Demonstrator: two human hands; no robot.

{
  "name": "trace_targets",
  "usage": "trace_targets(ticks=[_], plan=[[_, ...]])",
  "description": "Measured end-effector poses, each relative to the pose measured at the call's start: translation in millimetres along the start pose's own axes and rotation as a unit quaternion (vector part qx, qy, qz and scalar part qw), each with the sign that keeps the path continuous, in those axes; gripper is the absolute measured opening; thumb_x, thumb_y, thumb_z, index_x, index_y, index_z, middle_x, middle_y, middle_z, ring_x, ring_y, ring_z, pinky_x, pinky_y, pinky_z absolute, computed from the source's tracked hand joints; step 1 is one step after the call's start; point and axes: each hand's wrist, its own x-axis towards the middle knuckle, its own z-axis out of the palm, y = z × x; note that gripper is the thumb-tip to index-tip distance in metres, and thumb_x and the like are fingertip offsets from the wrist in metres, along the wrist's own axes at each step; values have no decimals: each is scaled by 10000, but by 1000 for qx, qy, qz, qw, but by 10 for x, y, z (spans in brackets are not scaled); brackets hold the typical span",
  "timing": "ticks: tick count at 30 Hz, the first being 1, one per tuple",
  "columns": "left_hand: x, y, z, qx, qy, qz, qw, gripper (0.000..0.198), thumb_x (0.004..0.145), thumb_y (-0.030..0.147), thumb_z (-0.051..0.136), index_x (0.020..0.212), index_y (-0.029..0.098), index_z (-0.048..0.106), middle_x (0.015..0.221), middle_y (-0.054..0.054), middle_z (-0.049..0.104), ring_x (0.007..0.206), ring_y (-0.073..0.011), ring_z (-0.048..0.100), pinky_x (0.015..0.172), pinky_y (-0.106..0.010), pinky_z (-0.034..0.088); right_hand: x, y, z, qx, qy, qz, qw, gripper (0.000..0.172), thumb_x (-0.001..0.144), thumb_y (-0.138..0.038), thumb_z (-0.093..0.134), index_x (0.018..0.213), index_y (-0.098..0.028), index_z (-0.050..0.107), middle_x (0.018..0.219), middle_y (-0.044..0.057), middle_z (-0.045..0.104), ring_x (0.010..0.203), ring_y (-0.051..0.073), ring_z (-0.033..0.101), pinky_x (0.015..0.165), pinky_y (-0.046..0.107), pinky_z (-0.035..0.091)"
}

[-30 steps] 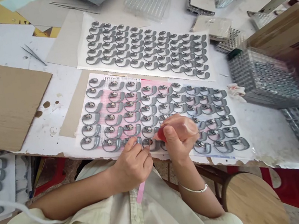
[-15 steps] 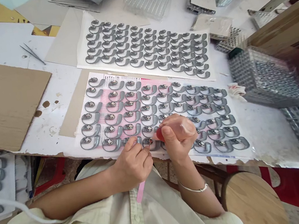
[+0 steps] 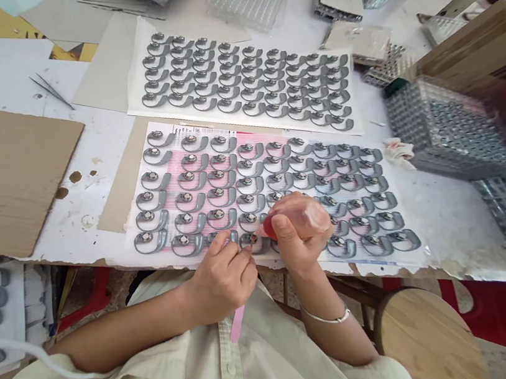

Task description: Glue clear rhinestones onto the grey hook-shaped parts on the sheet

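Observation:
My right hand (image 3: 300, 228) is closed round a small clear bottle with a red cap (image 3: 269, 227), its tip down at a grey curved part (image 3: 251, 240) in the front row. My left hand (image 3: 225, 275) is closed too, fingertips pinched against that same part, with a pink stick (image 3: 237, 323) poking out below the palm. Both hands work at the near edge of a pink-and-white sheet (image 3: 169, 163) covered with several rows of grey parts with metal centres.
A second white sheet of grey parts (image 3: 247, 83) lies behind. Brown cardboard (image 3: 6, 174) is at the left, tweezers (image 3: 51, 91) beyond it. Clear plastic trays (image 3: 452, 130) stack at the right. A round wooden stool (image 3: 427, 340) stands below the table edge.
Both hands stay at the same front-row part; only the camera view has shifted slightly.

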Motion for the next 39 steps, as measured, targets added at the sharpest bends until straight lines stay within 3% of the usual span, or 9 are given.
trace_targets(ticks=[30, 39], plan=[[49, -30, -83, -17, -26, -15, 999, 199, 888, 42, 496, 764, 115, 633, 805, -78, 711, 668, -156, 514, 850, -428, 482, 21, -18, -35, -52, 8, -55, 997, 95, 821, -197, 645, 751, -222, 585, 626, -6, 566, 582, 172, 540, 563, 348, 458], [56, -24, -86, -29, -28, -21, 999, 187, 894, 46, 496, 774, 112, 624, 827, -79, 716, 666, -157, 536, 875, -445, 477, 2, -28, -55, -32, -3, -30, 999, 108, 807, -170, 651, 738, -211, 579, 606, -8, 562, 562, 164, 522, 547, 342, 443]])
